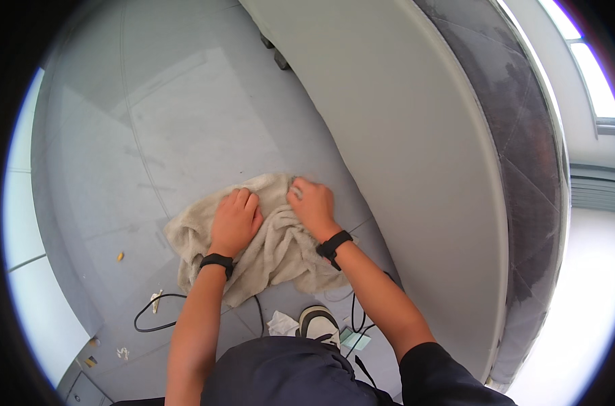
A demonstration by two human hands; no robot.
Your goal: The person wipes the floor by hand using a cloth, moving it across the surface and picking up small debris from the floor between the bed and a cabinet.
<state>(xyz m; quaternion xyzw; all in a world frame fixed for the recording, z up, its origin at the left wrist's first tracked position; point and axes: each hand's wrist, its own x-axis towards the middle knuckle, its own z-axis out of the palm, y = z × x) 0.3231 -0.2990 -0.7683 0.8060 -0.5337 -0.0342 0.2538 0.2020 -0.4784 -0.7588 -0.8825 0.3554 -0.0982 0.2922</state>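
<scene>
Lying crumpled on the grey tiled floor [165, 108], the beige towel [277, 243] is directly under my left hand [234, 220] and close against my right hand [314, 208], its wider spread running roughly left to right across my view. I have both hands toward its far edge, so most of the folds lie back toward the lower side of the view. The left hand sits on top, fingers bent and close together; from up here I can't tell whether they grip or only press. The right hand is farther along that edge, fingers curled in with the tips partly hidden and blurred, so I can't confirm a hold on the towel. It is also the hand nearer the grey upholstered panel [422, 149], which rises on its right. Nearer me than the towel are a black cable [145, 329], a white tissue [282, 323] and a shoe [319, 325].
</scene>
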